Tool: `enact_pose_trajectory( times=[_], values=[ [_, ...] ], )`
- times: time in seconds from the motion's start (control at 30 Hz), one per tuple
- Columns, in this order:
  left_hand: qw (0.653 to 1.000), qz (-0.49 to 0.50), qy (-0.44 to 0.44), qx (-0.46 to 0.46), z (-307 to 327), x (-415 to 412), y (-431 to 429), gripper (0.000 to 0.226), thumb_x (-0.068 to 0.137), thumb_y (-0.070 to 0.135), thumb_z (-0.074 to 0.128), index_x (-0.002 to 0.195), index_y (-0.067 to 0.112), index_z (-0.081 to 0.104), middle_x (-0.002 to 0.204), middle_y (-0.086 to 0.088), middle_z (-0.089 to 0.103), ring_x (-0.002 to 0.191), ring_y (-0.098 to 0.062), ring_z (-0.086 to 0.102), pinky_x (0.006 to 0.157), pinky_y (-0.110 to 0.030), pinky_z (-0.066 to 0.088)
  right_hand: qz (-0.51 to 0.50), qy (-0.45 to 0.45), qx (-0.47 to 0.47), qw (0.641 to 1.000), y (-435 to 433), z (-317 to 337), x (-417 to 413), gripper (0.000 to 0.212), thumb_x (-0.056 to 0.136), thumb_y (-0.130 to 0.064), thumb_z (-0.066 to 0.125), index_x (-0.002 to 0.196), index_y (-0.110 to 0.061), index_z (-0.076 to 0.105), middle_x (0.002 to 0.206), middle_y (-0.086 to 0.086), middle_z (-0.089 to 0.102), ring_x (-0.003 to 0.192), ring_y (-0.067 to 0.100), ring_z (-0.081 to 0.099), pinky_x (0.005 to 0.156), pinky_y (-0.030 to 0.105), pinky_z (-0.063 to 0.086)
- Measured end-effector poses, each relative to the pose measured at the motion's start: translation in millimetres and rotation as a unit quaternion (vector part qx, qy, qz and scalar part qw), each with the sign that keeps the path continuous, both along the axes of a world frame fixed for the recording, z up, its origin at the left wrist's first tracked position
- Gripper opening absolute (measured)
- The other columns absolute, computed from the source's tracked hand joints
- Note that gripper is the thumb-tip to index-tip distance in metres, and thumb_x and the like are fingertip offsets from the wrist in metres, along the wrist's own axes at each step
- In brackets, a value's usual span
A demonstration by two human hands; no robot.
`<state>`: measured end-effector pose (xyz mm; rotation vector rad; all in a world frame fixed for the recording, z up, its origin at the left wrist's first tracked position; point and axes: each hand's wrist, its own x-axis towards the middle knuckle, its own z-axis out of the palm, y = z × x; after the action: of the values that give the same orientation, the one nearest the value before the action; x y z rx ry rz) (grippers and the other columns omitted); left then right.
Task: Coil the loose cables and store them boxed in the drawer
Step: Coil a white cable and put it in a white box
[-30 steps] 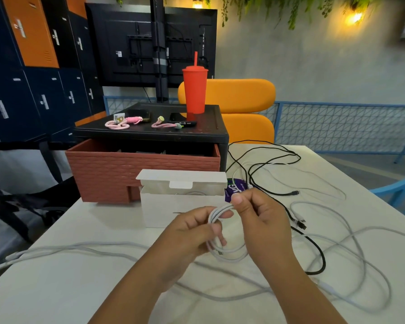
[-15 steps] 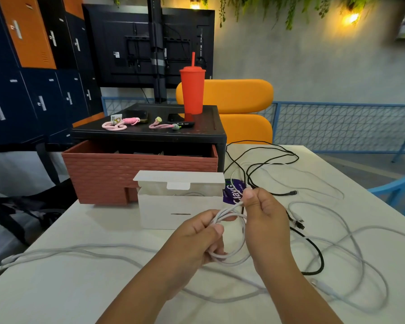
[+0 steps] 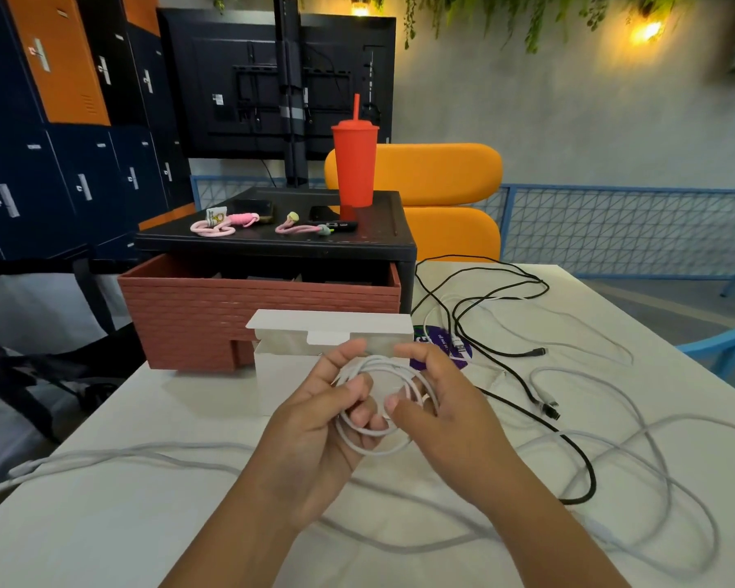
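Two hands are holding the thin white coiled cable (image 3: 374, 435) above the near tabletop (image 3: 145, 524). The left hand (image 3: 315, 422) is pinching the loops so they cannot spring apart, and the right hand (image 3: 446, 413) is curling its fingers round the right side, just before the open white cardboard box (image 3: 281, 384).

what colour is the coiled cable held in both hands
White: the thin coiled cable shows best in the head view.
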<state>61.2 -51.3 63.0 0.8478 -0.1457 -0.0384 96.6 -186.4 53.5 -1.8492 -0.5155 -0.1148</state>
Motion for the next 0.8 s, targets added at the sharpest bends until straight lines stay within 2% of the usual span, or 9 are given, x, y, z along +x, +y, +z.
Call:
enact_pose_trajectory(
  times=[0.07,0.13,0.23,0.37,0.4,0.5,0.53,0.63,0.8],
  values=[
    [1.0,-0.017,-0.004,0.014,-3,1,-1,0.049,0.066,-0.013,0.058,0.106,0.014,0.061,0.06,-0.005,0.045,0.044,-0.009,0.042,0.046,-0.022,0.046,-0.011,-0.034,-0.02,0.999,2,0,-3,0.04,0.083,-0.01,0.054,0.104,-0.043,0.05,0.09,-0.009,0.066,0.075,0.003,0.058,0.069,0.016,0.047],
    [1.0,-0.022,-0.007,0.019,-6,2,-4,0.049,0.066,-0.006,0.053,0.11,0.016,0.06,0.061,-0.003,0.047,0.044,-0.009,0.041,0.046,-0.022,0.044,-0.026,-0.084,-0.03,0.996,5,-2,-4,0.04,0.077,-0.014,0.047,0.103,-0.044,0.051,0.096,-0.011,0.063,0.084,0.002,0.057,0.074,0.017,0.046],
    [0.999,-0.023,-0.015,0.033,-6,2,-5,0.052,0.067,-0.004,0.052,0.115,0.015,0.056,0.061,-0.002,0.048,0.044,-0.008,0.041,0.044,-0.02,0.041,-0.066,-0.141,-0.055,0.986,10,-6,-4,0.043,0.071,-0.016,0.042,0.108,-0.033,0.057,0.098,-0.007,0.057,0.088,0.001,0.051,0.074,0.014,0.043],
    [0.997,-0.05,-0.025,0.052,-6,1,-5,0.049,0.068,-0.004,0.052,0.112,0.015,0.061,0.067,-0.005,0.048,0.044,-0.009,0.037,0.043,-0.02,0.039,-0.144,-0.185,-0.068,0.97,7,-4,0,0.012,0.069,-0.023,0.048,0.078,-0.025,0.055,0.078,-0.005,0.051,0.077,0.001,0.046,0.064,0.01,0.036],
    [0.997,-0.054,-0.024,0.054,-7,0,-6,0.05,0.066,-0.005,0.052,0.11,0.015,0.062,0.068,-0.006,0.049,0.043,-0.009,0.037,0.043,-0.02,0.039,-0.158,-0.189,-0.065,0.967,5,-4,1,0.002,0.067,-0.024,0.05,0.069,-0.026,0.049,0.072,-0.006,0.048,0.073,-0.001,0.045,0.061,0.008,0.034],
    [0.997,-0.053,-0.014,0.059,-9,0,-10,0.057,0.061,-0.01,0.046,0.109,0.016,0.064,0.069,-0.006,0.051,0.044,-0.009,0.033,0.042,-0.019,0.034,-0.165,-0.18,-0.054,0.968,5,-4,0,0.013,0.064,-0.023,0.051,0.064,-0.031,0.041,0.071,-0.01,0.044,0.07,-0.005,0.043,0.059,0.005,0.033],
    [0.997,-0.049,-0.009,0.062,-9,0,-11,0.06,0.06,-0.01,0.044,0.11,0.016,0.063,0.069,-0.005,0.05,0.043,-0.008,0.031,0.041,-0.019,0.031,-0.153,-0.17,-0.049,0.972,7,-4,-1,0.011,0.065,-0.021,0.05,0.069,-0.031,0.047,0.077,-0.011,0.045,0.074,-0.006,0.044,0.061,0.005,0.034],
    [0.996,-0.038,0.007,0.076,-10,0,-13,0.064,0.056,-0.009,0.042,0.111,0.018,0.062,0.068,-0.006,0.047,0.044,-0.008,0.025,0.038,-0.017,0.025,-0.113,-0.16,-0.026,0.98,14,-6,-7,0.044,0.071,-0.011,0.045,0.097,-0.046,0.056,0.087,-0.017,0.04,0.083,-0.005,0.047,0.064,0.007,0.039],
    [0.994,-0.034,0.023,0.097,-12,-1,-19,0.067,0.053,-0.008,0.04,0.114,0.016,0.058,0.065,-0.007,0.047,0.039,-0.007,0.026,0.034,-0.017,0.025,-0.107,-0.116,0.049,0.986,16,-2,-10,0.034,0.064,-0.01,0.04,0.071,-0.03,0.066,0.081,-0.017,0.041,0.078,-0.001,0.053,0.057,0.01,0.044]
  ],
)
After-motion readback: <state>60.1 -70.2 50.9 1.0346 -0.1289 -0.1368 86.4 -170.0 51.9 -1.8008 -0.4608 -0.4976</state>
